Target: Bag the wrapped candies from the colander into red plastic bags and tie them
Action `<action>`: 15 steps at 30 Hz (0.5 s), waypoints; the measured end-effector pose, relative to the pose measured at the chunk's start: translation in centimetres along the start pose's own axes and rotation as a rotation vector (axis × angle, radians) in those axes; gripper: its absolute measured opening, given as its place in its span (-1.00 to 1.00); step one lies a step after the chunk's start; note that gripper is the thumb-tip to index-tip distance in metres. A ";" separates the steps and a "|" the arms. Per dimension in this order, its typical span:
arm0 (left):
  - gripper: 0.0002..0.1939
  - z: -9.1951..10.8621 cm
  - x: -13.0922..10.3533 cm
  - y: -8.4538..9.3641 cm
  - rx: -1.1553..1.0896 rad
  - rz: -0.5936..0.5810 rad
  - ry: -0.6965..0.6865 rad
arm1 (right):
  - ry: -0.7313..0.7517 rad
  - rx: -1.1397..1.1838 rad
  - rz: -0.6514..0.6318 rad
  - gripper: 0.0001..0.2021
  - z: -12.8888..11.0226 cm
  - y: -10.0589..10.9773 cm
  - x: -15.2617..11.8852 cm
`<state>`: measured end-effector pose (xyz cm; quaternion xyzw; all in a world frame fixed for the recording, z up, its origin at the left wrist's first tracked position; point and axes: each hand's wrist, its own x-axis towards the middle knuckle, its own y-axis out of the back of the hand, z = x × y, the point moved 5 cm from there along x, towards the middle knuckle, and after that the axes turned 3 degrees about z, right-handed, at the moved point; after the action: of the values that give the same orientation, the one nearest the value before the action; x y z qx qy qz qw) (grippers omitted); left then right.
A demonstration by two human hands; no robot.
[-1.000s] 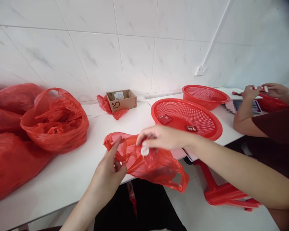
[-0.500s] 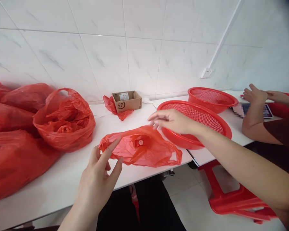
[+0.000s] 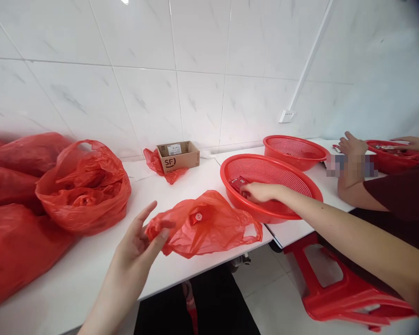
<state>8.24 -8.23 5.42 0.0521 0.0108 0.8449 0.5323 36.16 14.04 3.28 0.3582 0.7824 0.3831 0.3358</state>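
Observation:
My left hand [image 3: 136, 251] is at the left end of a thin red plastic bag [image 3: 223, 232] lying on the white table. The thumb and bent fingers pinch the bag's edge, while the index finger points outward. A small red packet with a round white mark [image 3: 196, 217] shows on or through the bag. My right hand [image 3: 260, 191] reaches into the nearer red mesh basket [image 3: 314, 193]. Its curled fingers close on the edge of a flat dark red packet [image 3: 239, 181]; the fingertips are partly hidden.
A cardboard box [image 3: 181, 159] stands by the tiled wall. Stuffed red bags [image 3: 101, 204] fill the left side. Another red basket [image 3: 293, 160] stands behind the nearer one. A co-worker's arm [image 3: 351, 181] is at the right, above a red stool [image 3: 314, 307].
My right hand has moved from above the bag into the nearer basket. My left hand has taken hold of the bag's left edge. The view has shifted slightly.

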 end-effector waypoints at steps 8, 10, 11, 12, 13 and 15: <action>-0.52 -0.7 0.2 0.4 -0.463 -0.040 0.211 | 0.232 0.748 0.129 -0.79 -5.2 4.7 -3.8; -0.55 -0.4 0.1 -0.2 -0.517 -0.024 0.215 | 0.306 0.763 0.012 -0.78 -8.0 3.6 -5.3; -0.55 -0.2 0.1 -0.6 -0.533 -0.018 0.213 | 0.351 0.731 -0.077 -0.78 -9.5 2.6 -5.8; -0.55 0.0 0.0 -1.0 -0.546 -0.016 0.213 | 0.397 0.678 -0.172 -0.80 -11.1 1.3 -6.2; -0.56 0.2 -0.1 -1.4 -0.558 -0.015 0.217 | 0.436 0.607 -0.252 -0.83 -12.4 -0.2 -6.2; -0.58 0.5 -0.2 -1.8 -0.583 0.002 0.233 | 0.467 0.492 -0.277 -0.88 -14.4 -2.9 -5.3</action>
<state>10.00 -7.66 5.82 -0.1998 -0.1713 0.8133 0.5190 26.53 3.28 9.10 0.2217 0.9478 0.2057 0.1008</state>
